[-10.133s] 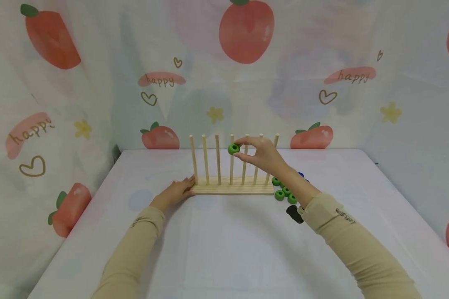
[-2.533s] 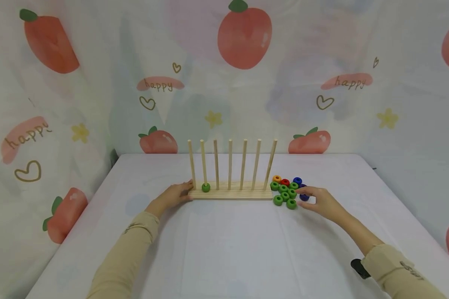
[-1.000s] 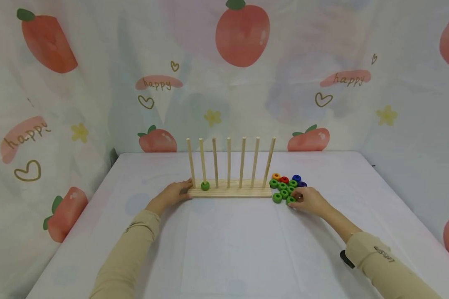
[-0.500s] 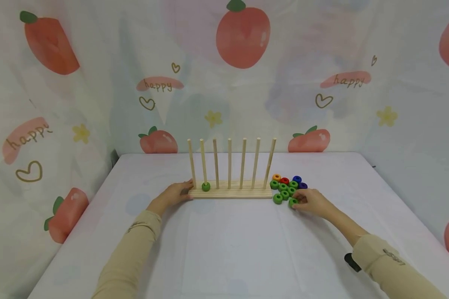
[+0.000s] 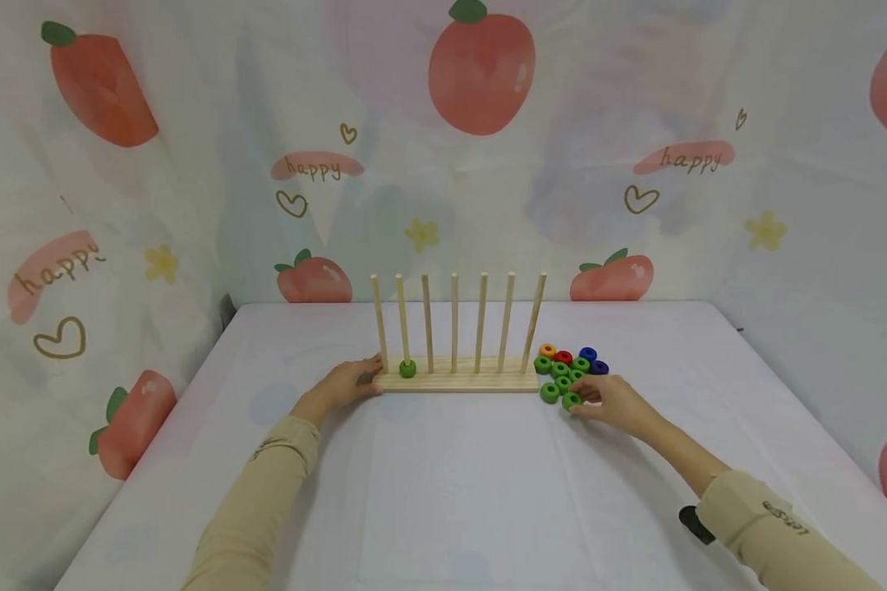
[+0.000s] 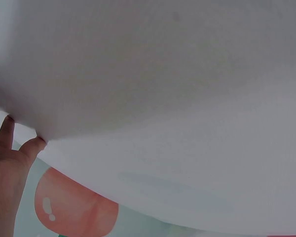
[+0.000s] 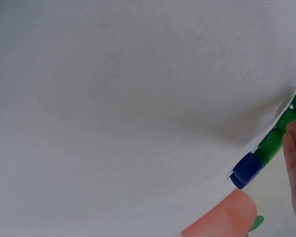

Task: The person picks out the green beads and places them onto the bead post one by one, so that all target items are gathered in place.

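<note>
Fruit-print backdrop [image 5: 384, 98], "happy" lettered on it, hangs behind the wooden peg rack [image 5: 454, 382]. White table [image 5: 443, 492] spreads under the rack and out around it. My tan sleeves next: left sleeve [image 5: 259, 501] front-left of the rack, right sleeve [image 5: 776, 533] front-right. Rack itself: flat base, seven pegs [image 5: 454, 324] standing in a row. My left hand [image 5: 337, 387] is at the rack's left end, thumb and fingers spread, tips touching the base; left wrist view shows the same spread. My right hand [image 5: 621, 402] is off the rack's right end, near side, thumb and finger pinching a green ring [image 5: 572, 401]; can't tell if that ring is clear of the table. Black piece [image 5: 696, 524] under my right cuff, well in front of the rack, to its right. Loose green rings [image 5: 550, 392] cluster just beside the rack's right end. Orange ring [image 5: 547, 350] and red ring [image 5: 563, 358] lie off its back right corner; blue ring [image 5: 588, 354] and purple ring [image 5: 599, 368] farther right of it. Threaded green ring [image 5: 407, 369] sits around the rack's second peg from left, down at the base.
</note>
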